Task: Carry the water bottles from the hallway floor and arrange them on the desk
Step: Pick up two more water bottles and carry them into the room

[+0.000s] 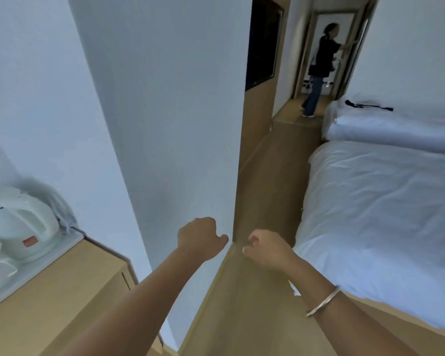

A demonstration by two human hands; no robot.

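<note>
No water bottle shows in the head view. My left hand (199, 238) is held out in front of me with its fingers curled under and nothing in it. My right hand (265, 249) hangs beside it, fingers loosely curled, also holding nothing; a thin bangle sits on that wrist. Both hands hover over the wooden floor (265, 191) of the passage that leads to the hallway. The wooden desk (52, 299) is at my lower left.
A white kettle (21, 227) and cups on a tray stand on the desk. A white wall corner (190, 124) juts out straight ahead. A white bed (385, 214) fills the right side. A person (321, 68) stands at the far door of the hallway.
</note>
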